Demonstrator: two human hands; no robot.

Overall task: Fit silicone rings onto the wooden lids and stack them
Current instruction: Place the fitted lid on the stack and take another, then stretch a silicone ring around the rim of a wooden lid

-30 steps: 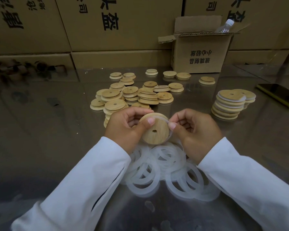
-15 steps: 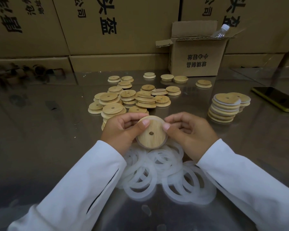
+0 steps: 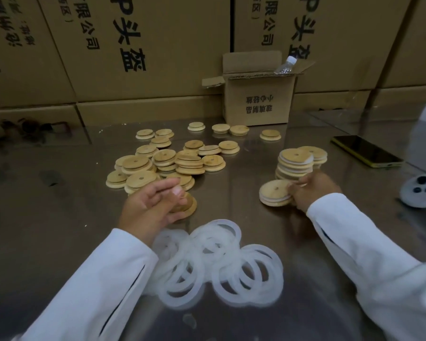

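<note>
My right hand grips the right edge of a wooden lid with a white silicone ring, low over the table just in front of the stack of ringed lids. My left hand reaches with loosely extended fingers over a bare wooden lid at the near edge of the heap of bare lids; whether it touches the lid is unclear. A pile of several translucent silicone rings lies on the table between my sleeves.
A small open cardboard box with a water bottle stands at the back, against a wall of large cartons. A phone lies at the right. A grey round part with black dots sits near the right edge.
Both hands held one lid at the centre while seating its ring. Now my right hand has carried the ringed lid right toward the stack, and my left hand has let go and moved to a bare lid.
</note>
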